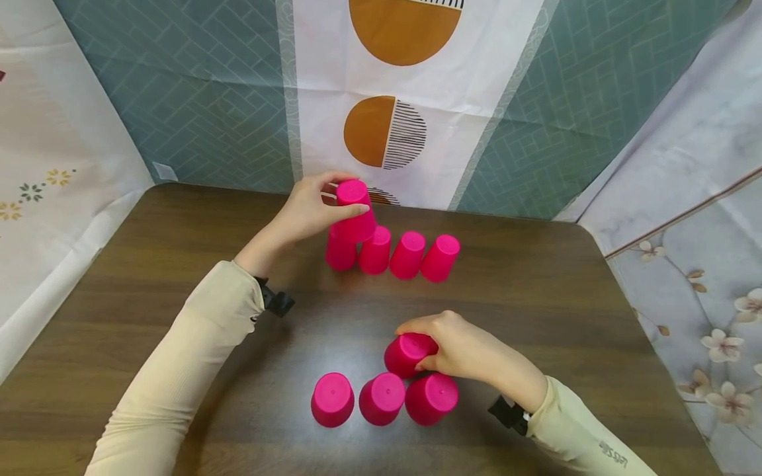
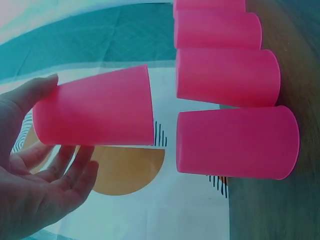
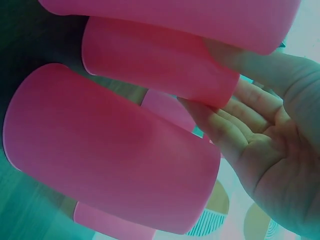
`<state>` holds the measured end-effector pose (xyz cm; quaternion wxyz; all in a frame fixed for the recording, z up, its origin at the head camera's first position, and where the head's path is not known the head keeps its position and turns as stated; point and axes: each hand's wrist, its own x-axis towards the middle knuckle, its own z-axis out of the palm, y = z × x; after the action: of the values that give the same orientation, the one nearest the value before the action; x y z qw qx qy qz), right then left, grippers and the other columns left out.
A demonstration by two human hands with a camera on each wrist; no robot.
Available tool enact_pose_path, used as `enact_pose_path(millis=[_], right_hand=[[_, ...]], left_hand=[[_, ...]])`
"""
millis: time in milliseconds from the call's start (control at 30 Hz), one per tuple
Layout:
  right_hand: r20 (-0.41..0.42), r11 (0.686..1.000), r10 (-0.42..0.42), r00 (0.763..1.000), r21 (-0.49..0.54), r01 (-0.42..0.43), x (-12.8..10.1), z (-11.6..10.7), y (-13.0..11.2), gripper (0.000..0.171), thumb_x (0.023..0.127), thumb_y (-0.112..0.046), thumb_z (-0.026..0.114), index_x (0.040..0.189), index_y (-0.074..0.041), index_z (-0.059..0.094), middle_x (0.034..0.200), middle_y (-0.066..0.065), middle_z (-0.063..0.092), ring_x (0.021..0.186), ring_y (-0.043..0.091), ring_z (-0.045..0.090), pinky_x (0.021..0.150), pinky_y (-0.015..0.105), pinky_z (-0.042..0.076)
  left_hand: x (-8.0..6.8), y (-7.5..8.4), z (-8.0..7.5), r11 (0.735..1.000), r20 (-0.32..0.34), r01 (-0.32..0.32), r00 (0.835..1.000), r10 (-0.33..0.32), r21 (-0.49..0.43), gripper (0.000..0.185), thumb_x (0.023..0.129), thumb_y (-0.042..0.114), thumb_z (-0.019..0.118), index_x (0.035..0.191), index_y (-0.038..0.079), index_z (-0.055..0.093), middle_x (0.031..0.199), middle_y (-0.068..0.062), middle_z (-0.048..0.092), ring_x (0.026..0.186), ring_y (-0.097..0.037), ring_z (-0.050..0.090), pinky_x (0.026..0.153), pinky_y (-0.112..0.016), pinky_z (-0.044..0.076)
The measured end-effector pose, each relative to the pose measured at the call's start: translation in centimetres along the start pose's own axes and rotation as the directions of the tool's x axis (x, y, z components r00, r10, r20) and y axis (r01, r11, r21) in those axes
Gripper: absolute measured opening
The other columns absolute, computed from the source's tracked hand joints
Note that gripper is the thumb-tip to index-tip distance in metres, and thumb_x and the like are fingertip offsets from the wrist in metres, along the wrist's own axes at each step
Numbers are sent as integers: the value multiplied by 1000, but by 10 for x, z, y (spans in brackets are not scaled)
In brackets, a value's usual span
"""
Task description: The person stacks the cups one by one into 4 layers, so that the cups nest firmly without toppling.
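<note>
Under your arms lies the brown wooden table [image 1: 149, 344], the landmark for everything else. Behind its far edge hangs the patterned backdrop [image 1: 411, 125], teal panels on both sides of a white strip with orange half-circles.

On the table's far middle stands a row of 4 upside-down pink cups [image 1: 411, 254], packed side by side. Your left hand [image 1: 312, 211] holds a 5th pink cup [image 1: 356, 211] upside down just above the left end of that row; your thumb and fingers curl round its closed end, and the left wrist view shows the thumb on one side and loosely spread fingers on the other.

On the table's near middle stand 3 more upside-down cups [image 1: 381, 398] in a row, close together. Your right hand [image 1: 461, 347] grips another pink cup [image 1: 407, 354] just behind the right 2 of these, tilted, fingers wrapped over its base. Whether this cup touches them, you cannot tell.
</note>
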<state>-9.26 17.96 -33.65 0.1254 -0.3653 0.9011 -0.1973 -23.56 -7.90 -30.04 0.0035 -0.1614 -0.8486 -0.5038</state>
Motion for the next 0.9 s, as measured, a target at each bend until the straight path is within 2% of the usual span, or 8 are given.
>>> enact_pose_path(millis=[200,367,500,700,900], right_hand=[[-3,1000,15,1000,-22,-15,-1,0,-2,47,68,-9,82,112,-6,65,103,1,67,83,12,63,69,20,52],[-4,999,28,1000,-44,-28,-2,0,-5,48,68,-8,82,112,-7,64,103,1,67,80,12,64,67,20,51],[-8,999,28,1000,-44,-29,-2,0,-5,47,68,-7,82,111,-7,65,101,0,68,78,11,63,66,19,51],[-5,999,33,999,-33,-33,-2,0,-5,47,68,-7,82,111,-8,65,101,-1,67,78,10,63,66,19,51],[-7,999,28,1000,-27,-28,-1,0,-5,47,67,-7,82,111,-8,65,100,-1,68,76,9,62,64,18,50]], left_hand=[[8,0,7,998,-3,-44,999,44,52,51,77,26,76,122,11,58,108,-6,63,96,-23,57,78,-36,49],[9,-1,11,997,41,-40,998,37,71,55,77,23,76,126,8,56,113,-10,62,100,-27,57,81,-39,49],[10,-3,12,996,49,-40,998,36,82,60,77,24,75,131,9,51,118,-10,59,103,-28,56,84,-41,49],[11,-9,14,997,37,-53,998,51,50,65,77,25,75,133,9,46,123,-11,57,106,-29,56,86,-41,49],[11,-16,14,999,14,-51,999,51,7,59,78,26,75,128,10,51,118,-8,60,103,-27,58,85,-39,50]])
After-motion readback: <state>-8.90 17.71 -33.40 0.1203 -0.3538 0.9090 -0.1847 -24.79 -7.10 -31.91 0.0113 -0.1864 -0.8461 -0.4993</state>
